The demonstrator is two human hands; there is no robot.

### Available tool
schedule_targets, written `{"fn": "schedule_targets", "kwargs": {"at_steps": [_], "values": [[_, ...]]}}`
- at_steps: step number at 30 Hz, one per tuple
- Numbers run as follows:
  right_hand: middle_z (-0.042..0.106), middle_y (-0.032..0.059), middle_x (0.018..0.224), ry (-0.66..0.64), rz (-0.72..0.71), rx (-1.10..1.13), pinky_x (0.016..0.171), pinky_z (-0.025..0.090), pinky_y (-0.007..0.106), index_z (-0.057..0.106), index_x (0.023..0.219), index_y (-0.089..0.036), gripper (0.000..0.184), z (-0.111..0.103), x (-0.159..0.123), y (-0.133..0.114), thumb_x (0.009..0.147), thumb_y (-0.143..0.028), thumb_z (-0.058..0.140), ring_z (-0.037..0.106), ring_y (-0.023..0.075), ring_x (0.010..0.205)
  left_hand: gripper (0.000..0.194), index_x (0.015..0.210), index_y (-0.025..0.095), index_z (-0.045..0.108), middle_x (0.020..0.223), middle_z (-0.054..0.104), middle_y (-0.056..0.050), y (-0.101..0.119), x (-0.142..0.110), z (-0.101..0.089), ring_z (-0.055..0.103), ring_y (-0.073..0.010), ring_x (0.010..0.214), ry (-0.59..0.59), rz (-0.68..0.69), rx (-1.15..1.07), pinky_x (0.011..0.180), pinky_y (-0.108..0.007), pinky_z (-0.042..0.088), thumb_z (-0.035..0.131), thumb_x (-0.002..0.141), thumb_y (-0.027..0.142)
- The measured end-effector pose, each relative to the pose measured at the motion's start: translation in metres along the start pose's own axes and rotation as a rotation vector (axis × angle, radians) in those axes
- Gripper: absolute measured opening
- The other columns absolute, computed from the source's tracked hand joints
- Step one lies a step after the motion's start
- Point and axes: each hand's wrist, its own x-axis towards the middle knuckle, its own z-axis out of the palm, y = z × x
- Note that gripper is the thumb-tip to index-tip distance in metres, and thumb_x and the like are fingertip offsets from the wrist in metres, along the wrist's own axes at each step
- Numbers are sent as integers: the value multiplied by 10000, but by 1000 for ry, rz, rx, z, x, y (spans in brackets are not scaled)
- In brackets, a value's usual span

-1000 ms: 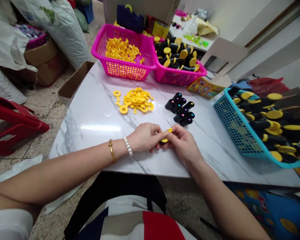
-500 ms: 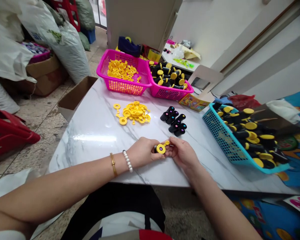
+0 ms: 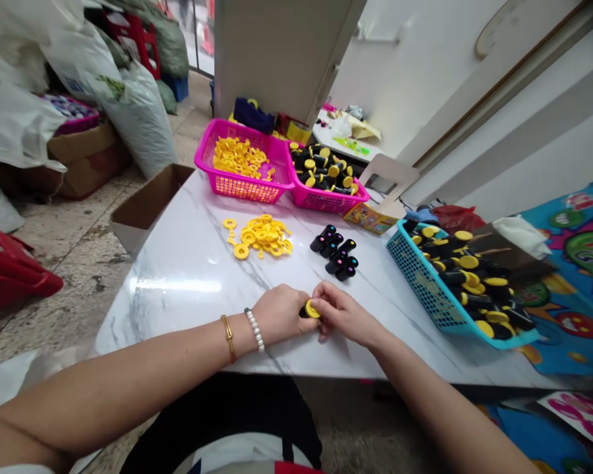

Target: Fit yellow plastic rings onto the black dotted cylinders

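Near the front edge of the table, my left hand (image 3: 282,313) is closed round a small black tube (image 3: 304,313), mostly hidden in the fingers. A round yellow cap (image 3: 313,308) covers its end. My right hand (image 3: 343,315) has its thumb and fingers closed on the cap's right side. Beyond my hands lies a loose pile of yellow ring-and-cap pieces (image 3: 264,235). To its right stands a cluster of several black tubes (image 3: 332,245) with small coloured dots on their ends.
At the back, one pink basket (image 3: 247,191) holds yellow pieces; another pink basket (image 3: 326,199) holds yellow-capped black tubes. More capped tubes fill a teal basket (image 3: 419,283) on the right. Beside the table's left edge stands an open cardboard box (image 3: 133,224); a red stool (image 3: 14,270) is further left.
The yellow piece's small cap, sticking out to the right before, is now folded over the ring on the tube's end. My right fingers have moved left onto it. The view has shifted slightly.
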Motion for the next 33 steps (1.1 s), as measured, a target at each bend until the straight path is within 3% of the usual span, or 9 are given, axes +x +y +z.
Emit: {"fn": "schedule_targets", "kwargs": {"at_steps": [4,13,18,21,23,25,28,31,33], "values": [[578,-57,608,-110,43,91,501,500,215,448,861,-185,329,-4,4,-1,820,-476,595,577,83,477,330,826,190,699,704,693,-62,-1,-1,1,613,-185,612,16,27,47,512,-240,345,550,773,479],[543,-40,711,73,-129,-103,420,433,196,462,962,-199,301,11,-9,5,844,-461,549,509,80,479,279,864,168,677,770,700,-77,-7,1,2,634,-205,672,-10,61,17,551,-253,382,571,761,405],[580,-17,763,140,-331,-566,512,394,218,524,941,-214,209,7,-9,-8,750,-207,612,506,104,572,217,908,174,636,775,684,-39,-11,-2,-4,630,-180,682,-50,129,-55,560,-233,396,584,713,253],[585,-26,688,146,-388,-802,528,368,224,540,846,-213,189,-2,3,-33,682,-137,597,523,121,593,312,998,187,580,764,674,-15,-13,-2,-10,624,-167,669,-52,92,-96,567,-225,414,595,688,214],[584,-30,649,193,-415,-846,503,348,218,545,806,-211,177,-11,22,-55,659,-145,617,521,120,572,430,1125,190,519,768,674,-21,-16,0,-19,628,-186,692,33,43,-55,600,-248,435,618,719,289],[576,-35,592,247,-404,-713,455,344,208,534,764,-203,159,-20,49,-82,659,-188,652,514,111,508,480,1212,185,467,814,678,-48,-21,2,-32,635,-210,756,187,-19,77,658,-279,449,582,784,371],[565,-40,501,300,-357,-246,405,400,205,483,737,-193,227,-32,92,-129,674,-267,688,529,110,421,342,1138,177,514,925,669,-88,-33,5,-56,630,-229,862,369,-131,315,723,-309,450,453,878,391],[551,-63,499,388,-428,-73,443,444,178,448,758,-191,224,-40,116,-160,762,-335,620,540,76,430,294,1035,173,542,942,653,-93,-45,6,-73,627,-241,867,380,-258,440,700,-320,455,418,892,398],[553,-70,512,419,-452,-48,434,449,167,455,767,-192,234,-43,111,-160,764,-359,619,545,72,438,291,1000,168,549,973,629,-102,-51,6,-77,622,-247,859,353,-295,498,684,-324,458,435,880,407]]}}
